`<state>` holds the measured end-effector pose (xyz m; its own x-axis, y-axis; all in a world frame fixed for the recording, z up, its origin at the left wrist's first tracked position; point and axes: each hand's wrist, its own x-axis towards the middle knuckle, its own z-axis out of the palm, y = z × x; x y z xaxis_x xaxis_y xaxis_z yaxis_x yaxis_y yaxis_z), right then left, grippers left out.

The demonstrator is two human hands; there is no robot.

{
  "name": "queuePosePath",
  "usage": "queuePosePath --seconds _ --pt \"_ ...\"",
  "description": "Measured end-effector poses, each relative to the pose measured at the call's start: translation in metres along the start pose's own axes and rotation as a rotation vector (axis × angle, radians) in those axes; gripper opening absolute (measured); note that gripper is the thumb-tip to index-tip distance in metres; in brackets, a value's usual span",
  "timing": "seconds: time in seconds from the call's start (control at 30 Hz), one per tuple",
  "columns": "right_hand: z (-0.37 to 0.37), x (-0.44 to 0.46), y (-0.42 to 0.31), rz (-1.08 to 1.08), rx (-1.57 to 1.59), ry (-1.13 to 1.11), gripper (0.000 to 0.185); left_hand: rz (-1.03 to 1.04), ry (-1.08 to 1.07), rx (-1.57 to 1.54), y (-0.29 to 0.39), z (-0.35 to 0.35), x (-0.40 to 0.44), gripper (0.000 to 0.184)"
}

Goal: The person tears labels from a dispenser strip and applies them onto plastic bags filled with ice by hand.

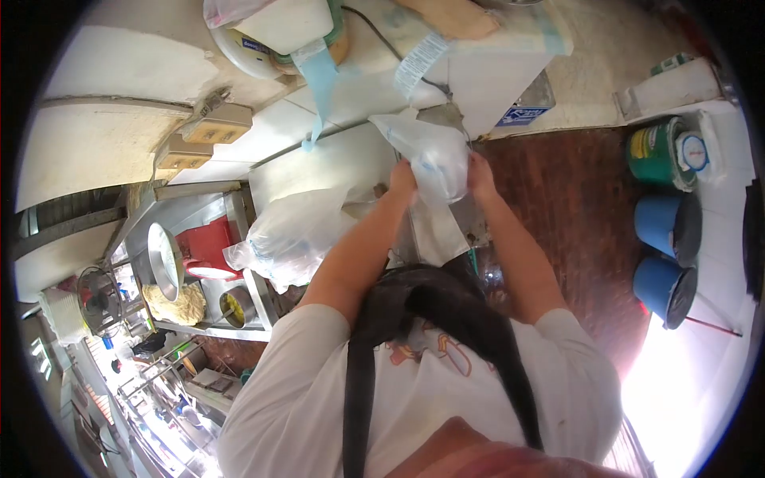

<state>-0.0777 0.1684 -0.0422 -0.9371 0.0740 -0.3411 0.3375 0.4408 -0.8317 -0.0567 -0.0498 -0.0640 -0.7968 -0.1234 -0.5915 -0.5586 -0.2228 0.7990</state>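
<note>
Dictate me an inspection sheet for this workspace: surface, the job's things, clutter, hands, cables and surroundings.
Surface: pale surface, partly covered.
Job's things: held plastic bag, translucent; contents unclear.
Clutter: bulky plastic bag beside the left forearm.
Hands: left hand and right hand grip the held plastic bag from opposite sides.
Cables: dark cord beyond the hands.
Surroundings: brown floor; two blue buckets and a green bucket at right.

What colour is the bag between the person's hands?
The bag is translucent white, shown in the head view.
</note>
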Motion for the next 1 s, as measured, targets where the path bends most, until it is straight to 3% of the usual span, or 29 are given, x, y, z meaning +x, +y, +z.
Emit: queuePosePath --seconds 0.07,0.13,0.2,0.23,0.27,0.37,0.43,0.63,0.73,0.87,0.93,1.0 --pt "-0.004 -0.001 -0.013 0.016 -0.076 -0.022 0.037 0.063 -0.051 0.252 -0.023 -0.014 0.03 0.023" --pt "0.004 0.017 0.006 0.041 -0.034 -0.055 0.038 0.198 -0.136 0.816 -0.037 -0.025 0.059 0.023" --pt "0.003 0.031 0.022 0.134 0.093 -0.185 0.038 0.109 -0.188 0.92 -0.007 -0.02 0.039 0.026" --pt "0.002 0.031 0.029 0.186 0.159 -0.248 0.038 0.026 -0.227 0.725 0.01 -0.017 0.025 0.029" --pt "0.001 0.027 0.03 0.107 0.126 -0.171 0.038 -0.057 -0.263 0.526 0.023 -0.01 0.013 0.032" --pt "-0.004 0.013 0.019 -0.052 0.127 -0.005 0.038 0.379 -0.119 0.036 0.037 0.018 -0.009 0.04" --pt "-0.006 0.008 0.012 -0.067 0.272 0.009 0.038 0.218 -0.145 0.013 0.038 0.012 0.001 0.045" --pt "-0.006 -0.021 -0.02 0.073 0.083 0.141 0.038 -0.063 -0.387 -0.304 0.013 -0.002 0.014 0.047" --pt "0.015 -0.022 0.024 0.021 -0.033 0.27 0.036 -0.132 -0.387 -0.33 0.02 0.007 0.015 0.045" --pt "0.018 -0.04 0.032 0.16 0.045 0.223 0.029 -0.208 -0.389 -0.367 0.033 0.02 0.01 0.042" --pt "0.011 -0.044 0.034 0.205 -0.05 0.118 0.041 -0.249 -0.362 -0.408 0.049 0.027 -0.002 0.041" --pt "-0.01 -0.056 0.04 -0.058 -0.036 0.132 0.053 -0.303 -0.265 -0.466 0.07 0.029 -0.03 0.04"
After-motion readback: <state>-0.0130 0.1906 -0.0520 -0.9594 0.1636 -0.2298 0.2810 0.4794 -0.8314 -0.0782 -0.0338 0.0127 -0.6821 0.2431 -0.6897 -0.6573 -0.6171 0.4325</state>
